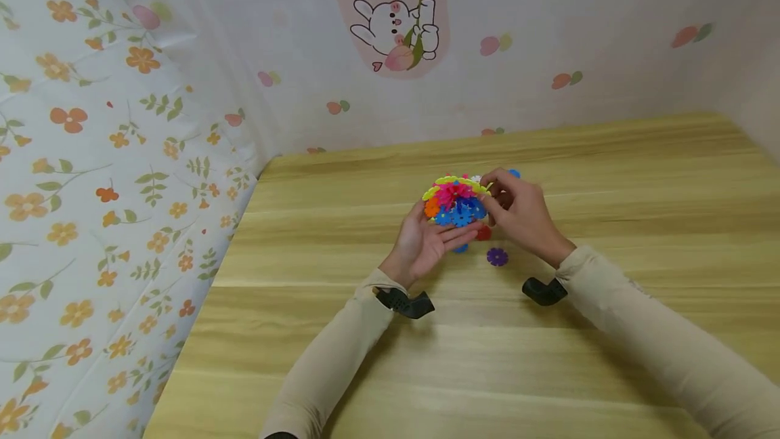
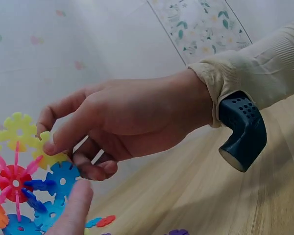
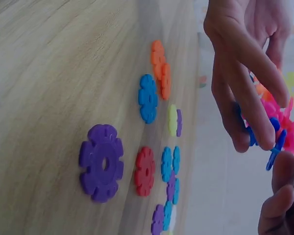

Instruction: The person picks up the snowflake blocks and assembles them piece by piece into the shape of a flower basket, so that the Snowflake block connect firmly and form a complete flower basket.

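A cluster of interlocking flower-shaped plastic discs is held above the table, with yellow, blue, orange and pink pieces around a red centre. My left hand holds it from below and the left side, palm up, fingers reaching under the blue discs. At the cluster's right edge my right hand pinches a yellow disc between thumb and index finger. In the left wrist view a left finger lies against the lower blue discs. The right wrist view shows the left fingers beside dark blue pieces.
Loose discs lie on the wooden table under and beyond the hands: a purple disc, a red disc, a blue disc, orange discs and several others. A printed cloth hangs behind the table.
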